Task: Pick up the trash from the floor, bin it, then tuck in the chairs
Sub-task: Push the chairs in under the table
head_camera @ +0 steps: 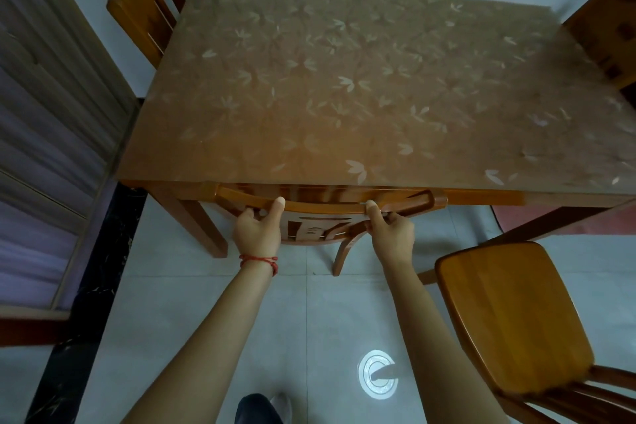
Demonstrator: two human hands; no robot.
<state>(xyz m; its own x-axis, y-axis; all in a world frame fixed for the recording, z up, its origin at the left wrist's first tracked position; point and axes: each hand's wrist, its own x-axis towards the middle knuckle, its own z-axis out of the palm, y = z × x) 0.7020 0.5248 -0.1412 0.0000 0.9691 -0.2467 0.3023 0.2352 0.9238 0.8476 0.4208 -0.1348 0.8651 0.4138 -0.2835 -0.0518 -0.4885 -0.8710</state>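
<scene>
The large wooden table with the leaf-patterned cover [361,79] filled most of your view, and the pale tiled floor [206,303] around it showed no trash that I could make out, so I judged the picking-up and binning finished and the tucking-in under way. The wooden chair with the curved top rail [323,208] in front of you stood pushed under the table's near edge, its seat hidden beneath the top. The second wooden chair with the bare seat [509,317] at your right stood well out from the table, so it looked to be left to do. The chair at the far left corner [144,0] sat close against the table; the chair at the far right [605,34] was cut off by the frame and blurred, so I could not tell how it stood. Your left hand [258,229] gripped the curved rail, thumb on top, and your right hand [392,229] gripped the same rail further along. No bin showed anywhere. A round bright patch [377,375] on the floor looked like a reflection, not litter.
</scene>
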